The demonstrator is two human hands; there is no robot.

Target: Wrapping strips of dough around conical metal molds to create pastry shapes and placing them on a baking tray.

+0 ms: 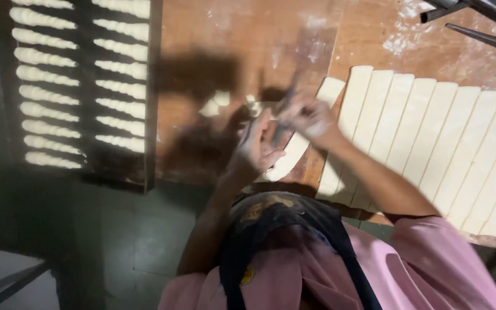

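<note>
1. Nearest the camera: the person's pink shirt (431, 275) with a dark blue apron strap (340, 252) running across it, both at the bottom of the view.
2. Left hand (256, 150) is raised over the brown wooden worktable (213, 34), fingers curled around the lower part of a thin grey metal cone mould (282, 112); the picture is motion-blurred but the hand looks closed on the mould.
3. Right hand (308, 117), dusted with flour, is just beside the left and pinches a pale strip of dough (291, 158) against the mould; the strip hangs down and curves toward the table edge.
4. The held strip sits between both hands, above the table, just left of the cut sheet.
5. To the right: a flat pale dough sheet cut into long parallel strips (431, 138), lying on the table, under the right forearm.
6. Small pale dough scraps (216, 103) lie on the table just beyond the hands.
7. To the left: a dark baking tray (84, 86) with two columns of pale rolled dough pieces (47, 74).
8. Farthest, top right corner: several loose dark metal cone moulds (480, 37) lie on a floury patch.
</note>
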